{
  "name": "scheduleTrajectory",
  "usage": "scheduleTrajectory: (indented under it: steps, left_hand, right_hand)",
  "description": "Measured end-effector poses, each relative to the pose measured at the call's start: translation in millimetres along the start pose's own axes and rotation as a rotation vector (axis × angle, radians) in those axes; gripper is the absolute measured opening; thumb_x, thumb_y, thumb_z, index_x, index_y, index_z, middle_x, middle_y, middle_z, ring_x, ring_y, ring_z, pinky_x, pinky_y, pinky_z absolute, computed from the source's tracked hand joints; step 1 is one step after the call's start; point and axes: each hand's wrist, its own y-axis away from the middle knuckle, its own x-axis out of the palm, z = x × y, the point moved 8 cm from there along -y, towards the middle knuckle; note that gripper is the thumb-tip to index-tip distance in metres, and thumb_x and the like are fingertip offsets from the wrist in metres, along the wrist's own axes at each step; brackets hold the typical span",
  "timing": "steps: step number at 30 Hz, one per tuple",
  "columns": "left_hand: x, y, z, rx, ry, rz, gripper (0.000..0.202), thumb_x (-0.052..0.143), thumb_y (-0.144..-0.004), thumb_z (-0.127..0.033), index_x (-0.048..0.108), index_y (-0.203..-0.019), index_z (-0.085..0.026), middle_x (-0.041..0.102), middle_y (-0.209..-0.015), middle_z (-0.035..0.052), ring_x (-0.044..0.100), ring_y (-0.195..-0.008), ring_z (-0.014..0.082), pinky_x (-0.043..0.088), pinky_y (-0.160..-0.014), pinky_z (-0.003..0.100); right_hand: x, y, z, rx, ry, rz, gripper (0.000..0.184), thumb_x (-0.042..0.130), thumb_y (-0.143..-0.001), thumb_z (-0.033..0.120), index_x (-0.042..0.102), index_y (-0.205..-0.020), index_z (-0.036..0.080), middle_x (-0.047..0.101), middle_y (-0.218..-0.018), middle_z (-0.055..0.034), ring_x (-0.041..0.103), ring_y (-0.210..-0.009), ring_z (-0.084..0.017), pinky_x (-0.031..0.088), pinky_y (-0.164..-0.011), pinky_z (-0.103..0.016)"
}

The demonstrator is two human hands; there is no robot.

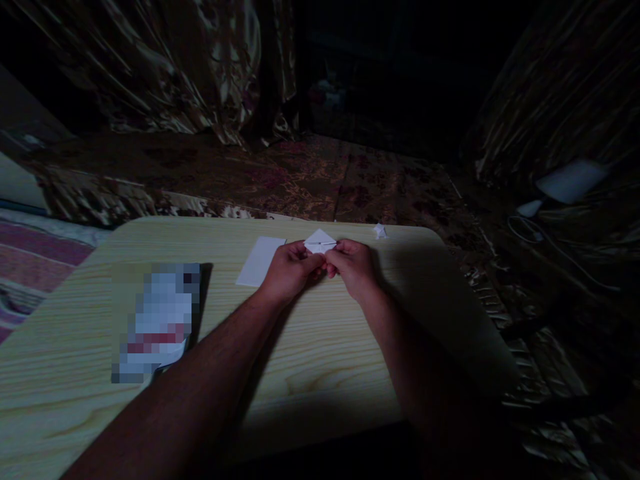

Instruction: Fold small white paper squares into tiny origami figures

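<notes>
A small piece of folded white paper [320,240] is held up between my two hands near the table's far edge. Its top comes to a point, and a horizontal slit or fold line crosses its middle. My left hand [291,270] pinches its left and lower side, thumb in front. On the right and lower side, my right hand [354,267] grips it the same way, thumbs close together. White paper sheets [260,260] lie flat just left of my left hand. Beyond my right hand sits a small folded paper star [381,231].
The pale wood-grain table [320,373] has rounded far corners. A blurred-out, pixelated object [163,313] lies at its left. Patterned curtains [200,60] and a brown patterned cover [300,170] are behind. A white device with a cable [570,181] is at the right.
</notes>
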Motion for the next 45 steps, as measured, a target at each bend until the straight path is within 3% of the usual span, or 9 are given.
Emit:
scheduleTrajectory:
  steps: [11,18,24,30,39,42,45]
  left_hand:
    - [-3.0,-2,6,-0.034,-0.008,0.034,0.019,0.071,-0.067,-0.028,0.06,-0.065,-0.012,0.061,-0.058,0.0034,0.053,-0.048,0.0108,0.038,-0.047,0.023]
    - [6.6,0,7,-0.04,-0.04,0.147,0.016,0.069,-0.069,-0.026,0.061,-0.071,-0.012,0.063,-0.063,0.0045,0.051,-0.049,0.0098,0.035,-0.046,0.022]
    - [1.3,-1,7,-0.022,-0.061,0.098,0.015,0.067,-0.071,-0.025,0.059,-0.068,-0.012,0.061,-0.06,0.0032,0.05,-0.048,0.0092,0.034,-0.045,0.022]
    - [7.5,0,7,-0.008,-0.078,0.151,0.014,0.066,-0.073,-0.025,0.058,-0.069,-0.013,0.061,-0.061,0.0023,0.047,-0.048,0.0082,0.032,-0.045,0.021]
    - [2.7,0,7,-0.048,0.042,0.068,0.017,0.065,-0.071,-0.028,0.061,-0.078,-0.014,0.062,-0.065,0.0029,0.053,-0.052,0.0114,0.038,-0.049,0.023]
    - [-10.6,-3,4,-0.035,0.135,-0.051,0.022,0.06,-0.074,-0.033,0.064,-0.087,-0.015,0.064,-0.074,0.0038,0.057,-0.062,0.0142,0.041,-0.051,0.024]
    - [-21.4,-6,5,-0.039,0.129,-0.12,0.023,0.066,-0.071,-0.035,0.065,-0.082,-0.015,0.064,-0.072,0.003,0.057,-0.062,0.0135,0.042,-0.053,0.024]
  right_hand:
    - [3,-1,-2,0.008,-0.042,0.027,0.003,0.055,-0.063,0.019,0.054,-0.062,0.017,0.057,-0.048,0.005,0.048,-0.039,-0.007,0.036,-0.039,-0.018]
    - [3,0,-1,0.007,0.049,0.035,0.007,0.055,-0.066,0.023,0.054,-0.062,0.017,0.055,-0.048,0.0049,0.046,-0.039,-0.007,0.034,-0.038,-0.018]
    - [7,1,3,0.005,0.009,0.086,0.005,0.055,-0.065,0.02,0.054,-0.062,0.016,0.055,-0.049,0.0056,0.048,-0.039,-0.006,0.034,-0.037,-0.017]
    - [3,-1,-1,-0.022,0.013,0.027,0.006,0.055,-0.067,0.021,0.054,-0.064,0.016,0.055,-0.049,0.0051,0.046,-0.039,-0.006,0.035,-0.037,-0.017]
    - [-2,-3,-2,-0.008,0.049,0.082,0.01,0.058,-0.068,0.026,0.055,-0.069,0.017,0.053,-0.05,0.0062,0.045,-0.04,-0.006,0.036,-0.038,-0.017]
    - [-6,-5,-6,0.007,0.138,0.088,0.007,0.058,-0.066,0.023,0.056,-0.068,0.016,0.051,-0.047,0.0068,0.044,-0.039,-0.006,0.035,-0.038,-0.017]
    - [-1,-4,-12,0.034,0.196,0.149,0.008,0.06,-0.064,0.022,0.058,-0.068,0.016,0.054,-0.051,0.0056,0.044,-0.04,-0.006,0.035,-0.036,-0.017]
